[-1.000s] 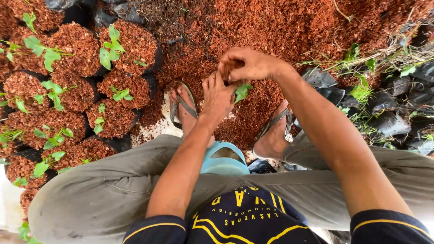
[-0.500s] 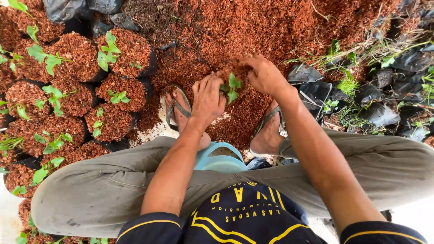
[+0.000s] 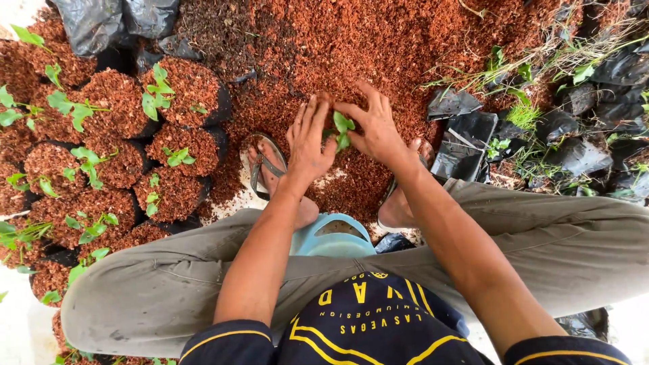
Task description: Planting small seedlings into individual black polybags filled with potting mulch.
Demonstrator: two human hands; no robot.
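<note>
Seedling [image 3: 342, 130]: small, green-leaved, upright between both hands, above the reddish husk heap [image 3: 378, 47].
Left hand [image 3: 309, 145]: fingers straight, pressed flat beside the seedling.
Right hand [image 3: 372, 128]: fingers spread, cupping the other side.
Filled black bags [image 3: 179, 91]: seedlings in each, clustered at left.
Stool [image 3: 334, 236]: blue, under the person.

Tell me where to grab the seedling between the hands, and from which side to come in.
Take the seedling low on its stem, just under the leaves, coming straight down from above. It stands upright in the reddish husk fill, and the left hand and right hand flank it on both sides, so likely only the top is free.
</note>
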